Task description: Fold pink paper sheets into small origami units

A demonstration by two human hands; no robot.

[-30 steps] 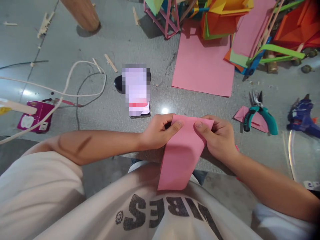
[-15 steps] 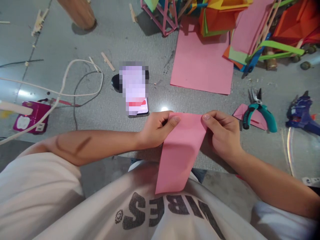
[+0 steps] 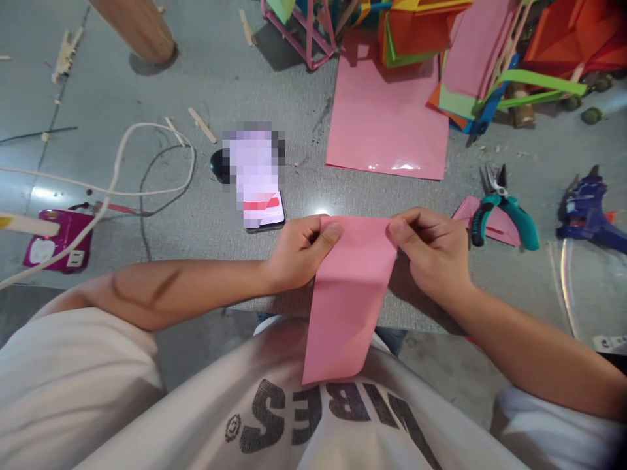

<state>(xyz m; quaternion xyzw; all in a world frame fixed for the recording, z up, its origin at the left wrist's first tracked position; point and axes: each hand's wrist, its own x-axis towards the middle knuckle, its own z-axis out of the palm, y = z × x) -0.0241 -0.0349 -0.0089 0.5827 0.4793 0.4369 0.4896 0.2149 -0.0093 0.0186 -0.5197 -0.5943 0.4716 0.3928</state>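
Note:
A strip of pink paper [image 3: 349, 294] hangs between my two hands, over the table's near edge and down in front of my shirt. My left hand [image 3: 301, 251] pinches its upper left corner, thumb on top. At the upper right corner, my right hand [image 3: 431, 251] grips it between thumb and fingers. Just beyond my left hand lies a phone [image 3: 264, 196] with its screen lit and partly blurred out. To the right of my right hand, teal-handled pliers [image 3: 502, 209] rest on a folded pink paper piece [image 3: 467, 209].
Pink sheets [image 3: 386, 124] lie farther back, below several colourful paper shapes [image 3: 421, 29]. A blue glue gun [image 3: 585, 212] is at the right. White cable [image 3: 117, 156] loops at the left by a magenta power socket [image 3: 83, 248]. A wooden cylinder [image 3: 142, 32] stands at the back.
Both hands still hold the pink paper strip, its top edge slightly farther left in view. The table things have shifted slightly left with the camera.

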